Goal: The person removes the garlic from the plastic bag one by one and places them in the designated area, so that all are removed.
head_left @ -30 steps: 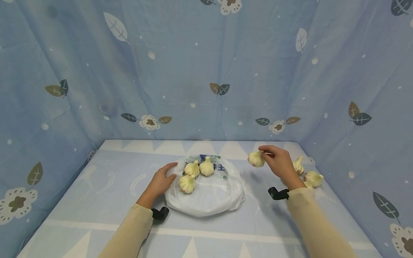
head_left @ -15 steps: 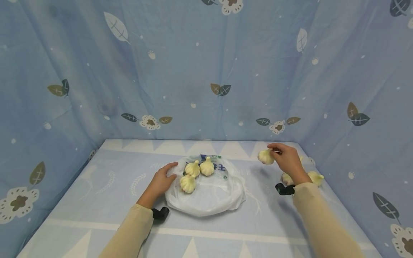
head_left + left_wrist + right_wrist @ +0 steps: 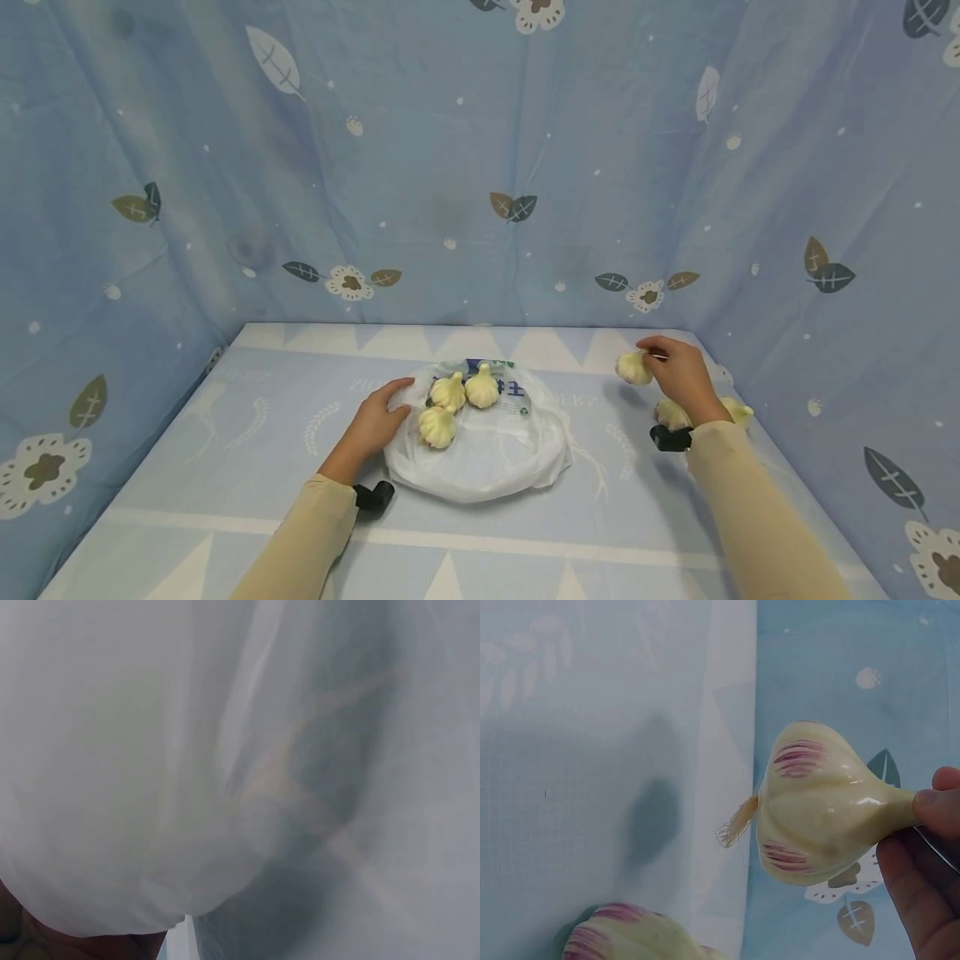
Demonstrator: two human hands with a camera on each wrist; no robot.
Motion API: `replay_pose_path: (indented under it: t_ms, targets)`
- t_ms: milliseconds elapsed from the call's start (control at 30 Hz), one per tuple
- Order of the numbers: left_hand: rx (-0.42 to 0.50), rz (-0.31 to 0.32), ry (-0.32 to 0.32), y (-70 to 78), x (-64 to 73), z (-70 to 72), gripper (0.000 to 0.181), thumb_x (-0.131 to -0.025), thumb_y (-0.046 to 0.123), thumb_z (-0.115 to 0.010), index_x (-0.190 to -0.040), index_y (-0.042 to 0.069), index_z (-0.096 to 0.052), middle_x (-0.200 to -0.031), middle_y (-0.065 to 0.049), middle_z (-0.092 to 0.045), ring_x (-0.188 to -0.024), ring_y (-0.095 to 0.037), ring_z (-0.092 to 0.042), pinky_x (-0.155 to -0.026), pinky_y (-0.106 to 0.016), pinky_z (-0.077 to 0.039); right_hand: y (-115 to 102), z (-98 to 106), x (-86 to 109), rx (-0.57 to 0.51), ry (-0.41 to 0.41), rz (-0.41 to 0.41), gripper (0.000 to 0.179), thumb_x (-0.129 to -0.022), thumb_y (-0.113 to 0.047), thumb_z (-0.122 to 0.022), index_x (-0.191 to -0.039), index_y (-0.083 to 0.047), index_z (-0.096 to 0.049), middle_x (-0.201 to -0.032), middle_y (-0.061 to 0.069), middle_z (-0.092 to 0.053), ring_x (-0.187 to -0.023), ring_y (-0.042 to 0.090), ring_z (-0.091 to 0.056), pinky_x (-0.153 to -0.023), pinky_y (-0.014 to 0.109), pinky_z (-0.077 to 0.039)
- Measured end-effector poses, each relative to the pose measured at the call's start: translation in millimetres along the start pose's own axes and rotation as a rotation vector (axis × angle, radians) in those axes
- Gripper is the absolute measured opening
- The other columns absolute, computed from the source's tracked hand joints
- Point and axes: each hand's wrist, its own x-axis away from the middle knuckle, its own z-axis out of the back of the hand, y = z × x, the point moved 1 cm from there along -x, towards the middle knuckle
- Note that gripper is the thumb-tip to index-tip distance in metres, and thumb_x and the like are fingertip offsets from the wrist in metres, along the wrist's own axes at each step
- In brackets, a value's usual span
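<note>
A white plastic bag (image 3: 480, 475) with printing lies spread wide in the middle of the table, and three garlic bulbs (image 3: 437, 427) rest in it. My left hand (image 3: 375, 425) holds the bag's left rim between thumb and fingers; in the left wrist view the bag (image 3: 120, 787) covers most of that hand. At the far right, my right hand (image 3: 678, 371) pinches a garlic bulb (image 3: 817, 802) by its stem, raised above the table with its root tuft pointing left. Beneath it lie more garlic bulbs (image 3: 671, 414), partly hidden by my right wrist.
A pale blue patterned cloth covers the table (image 3: 225, 467). Blue curtains (image 3: 450, 167) with leaf and flower prints enclose the back and both sides. Another garlic bulb (image 3: 738, 412) lies near the table's right edge, partly behind my sleeve.
My right hand has moved right with its garlic bulb, away from the bag and over the bulbs on the right. The left hand and bag have stayed in place.
</note>
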Motion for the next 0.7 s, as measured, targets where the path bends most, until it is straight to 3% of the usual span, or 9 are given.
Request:
replay_pose_path:
  t_ms: [367, 700]
  targets:
    - [0.007, -0.002, 0.002, 0.9, 1.5, 0.4, 0.051, -0.098, 0.016, -0.053, -0.148, 0.020, -0.041, -0.155, -0.016, -0.034, -0.144, -0.039, -0.029, -0.114, -0.059, -0.029, 20, 0, -3.1, 0.058, -0.049, -0.049, 0.030, -0.096, -0.009, -0.049, -0.121, -0.001, -0.063, -0.120, 0.024, -0.064, -0.114, 0.044, -0.059, -0.091, 0.054, -0.050]
    - [0.002, 0.008, 0.009, -0.4, 0.6, 0.0, 0.051, -0.098, 0.016, -0.053, -0.148, 0.020, -0.041, -0.155, -0.016, -0.034, -0.144, -0.039, -0.028, -0.114, -0.059, -0.028, 30, -1, -2.6, 0.104, -0.047, -0.053, 0.031, -0.096, -0.008, -0.048, -0.120, -0.001, -0.065, -0.117, 0.024, -0.065, -0.110, 0.042, -0.059, -0.091, 0.055, -0.048]
